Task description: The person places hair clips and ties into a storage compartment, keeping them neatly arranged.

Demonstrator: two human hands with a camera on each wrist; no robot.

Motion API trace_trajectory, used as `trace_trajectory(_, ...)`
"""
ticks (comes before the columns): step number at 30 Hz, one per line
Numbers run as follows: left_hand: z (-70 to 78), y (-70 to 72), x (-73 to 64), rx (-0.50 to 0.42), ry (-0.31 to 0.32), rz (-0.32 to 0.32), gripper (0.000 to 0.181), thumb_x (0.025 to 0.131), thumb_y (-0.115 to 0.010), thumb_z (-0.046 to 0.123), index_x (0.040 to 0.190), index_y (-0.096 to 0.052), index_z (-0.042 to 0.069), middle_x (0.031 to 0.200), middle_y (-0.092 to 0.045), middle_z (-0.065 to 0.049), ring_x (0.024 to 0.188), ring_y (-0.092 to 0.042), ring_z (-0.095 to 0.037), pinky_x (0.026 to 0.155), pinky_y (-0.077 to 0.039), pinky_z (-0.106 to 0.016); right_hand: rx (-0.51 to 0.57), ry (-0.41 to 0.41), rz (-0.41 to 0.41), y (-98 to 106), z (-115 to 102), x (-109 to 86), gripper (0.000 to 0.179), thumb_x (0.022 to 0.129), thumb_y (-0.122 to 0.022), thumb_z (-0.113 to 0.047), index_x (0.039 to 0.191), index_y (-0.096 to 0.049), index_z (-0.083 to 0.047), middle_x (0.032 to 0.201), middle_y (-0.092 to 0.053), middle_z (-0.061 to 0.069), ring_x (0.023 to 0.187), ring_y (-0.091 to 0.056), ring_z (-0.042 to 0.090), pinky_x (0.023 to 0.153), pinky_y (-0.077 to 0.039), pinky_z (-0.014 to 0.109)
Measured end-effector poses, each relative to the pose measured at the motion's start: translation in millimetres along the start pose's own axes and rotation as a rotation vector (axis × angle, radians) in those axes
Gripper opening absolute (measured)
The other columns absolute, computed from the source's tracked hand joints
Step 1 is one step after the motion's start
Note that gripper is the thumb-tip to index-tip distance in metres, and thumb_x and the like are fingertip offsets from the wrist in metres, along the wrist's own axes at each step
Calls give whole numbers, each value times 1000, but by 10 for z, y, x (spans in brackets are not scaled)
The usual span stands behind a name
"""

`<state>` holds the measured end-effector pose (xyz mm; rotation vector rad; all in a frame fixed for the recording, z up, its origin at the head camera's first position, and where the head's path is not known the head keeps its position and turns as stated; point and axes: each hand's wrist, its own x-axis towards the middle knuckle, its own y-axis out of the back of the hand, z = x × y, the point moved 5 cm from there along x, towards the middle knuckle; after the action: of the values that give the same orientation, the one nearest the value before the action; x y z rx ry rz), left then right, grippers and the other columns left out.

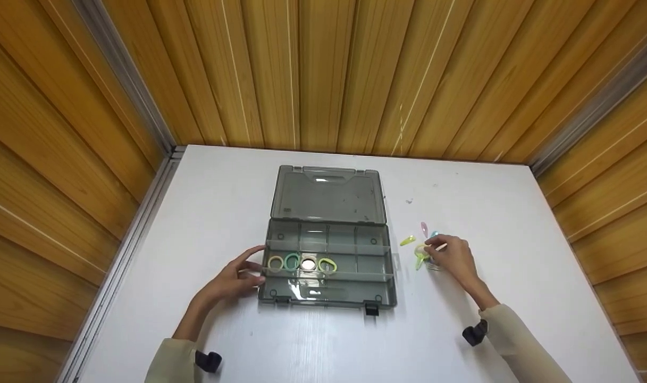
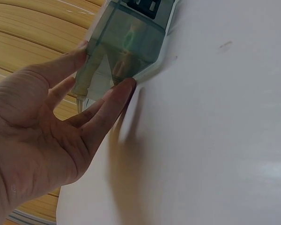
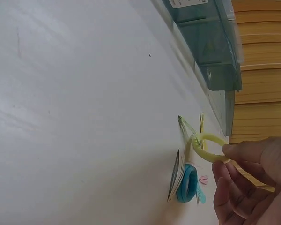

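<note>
My right hand [image 1: 453, 259] pinches a yellow hair tie [image 3: 210, 157] between thumb and fingertips, above small items right of a box. A blue hair tie [image 3: 187, 183] lies below it. Snap clips lie around: yellow-green [image 1: 408, 240], pink [image 1: 424, 229], green [image 1: 419, 261] and light blue [image 3: 201, 195]. With fingers spread, my left hand [image 1: 233, 279] touches the left wall of the grey see-through divided box [image 1: 393, 291]. In its middle row stand several ring-shaped hair ties, among them a beige one [image 1: 270, 261], a teal one [image 1: 287, 264] and a yellow-green one [image 1: 321, 265].
The box's lid [image 1: 328, 197] lies folded back toward the rear wall. A black latch [image 1: 372, 308] hangs from the front edge. Slatted wood-look panels [image 1: 323, 80] enclose the white table [image 1: 312, 351] at the back and sides.
</note>
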<state>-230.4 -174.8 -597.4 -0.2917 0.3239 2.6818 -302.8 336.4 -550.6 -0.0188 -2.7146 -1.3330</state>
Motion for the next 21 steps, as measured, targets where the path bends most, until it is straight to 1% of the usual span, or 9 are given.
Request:
trace_trajectory(5, 4, -10, -2, -20, -20, -13, 82, 96, -72, 15, 163, -25, 15, 138, -52, -34, 111, -69, -32, 95, -59, -47, 18, 38, 67, 66, -9, -8, 12, 88, -76, -3, 99, -77, 3, 91, -76, 18, 78, -74, 30, 64, -49, 14)
trace_trajectory(9, 9, -9, -9, -3, -23, -6, 81, 96, -72, 16, 162, -26, 16, 137, -54, -33, 110, -69, -30, 94, -58, -43, 25, 59, 127, 119, -12, -11, 13, 88, -77, -2, 101, -76, 3, 93, -76, 19, 81, -73, 33, 70, -50, 13)
trace_trajectory(12, 14, -6, -16, 3, -21, 1, 80, 96, -72, 16, 162, -27, 16, 137, -54, -33, 111, -68, -30, 95, -57, -42, 37, 72, 173, 163, -15, -14, 14, 87, -78, -1, 100, -77, 2, 93, -76, 18, 80, -73, 33, 69, -48, 10)
trace_trajectory(15, 19, -7, -19, -4, -23, 2, 80, 96, -73, 16, 162, -28, 16, 137, -54, -33, 113, -68, -31, 96, -58, -45, 65, 88, 212, 208, -24, -21, 13, 86, -77, 2, 99, -77, 3, 91, -76, 19, 79, -72, 36, 67, -43, 3)
trace_trajectory(18, 22, -13, -21, -18, -22, -5, 81, 95, -73, 16, 162, -27, 17, 138, -52, -34, 113, -67, -31, 97, -58, -48, 90, 87, 227, 238, -29, -28, 12, 87, -76, 3, 99, -77, 4, 92, -76, 21, 79, -72, 37, 67, -41, -1)
trace_trajectory(21, 21, -13, -25, -26, -18, -6, 81, 95, -73, 16, 162, -27, 17, 139, -51, -34, 113, -67, -30, 97, -58, -48, 132, 64, 208, 233, -37, -21, 12, 88, -76, 1, 100, -77, 4, 94, -76, 22, 78, -72, 30, 67, -44, 0)
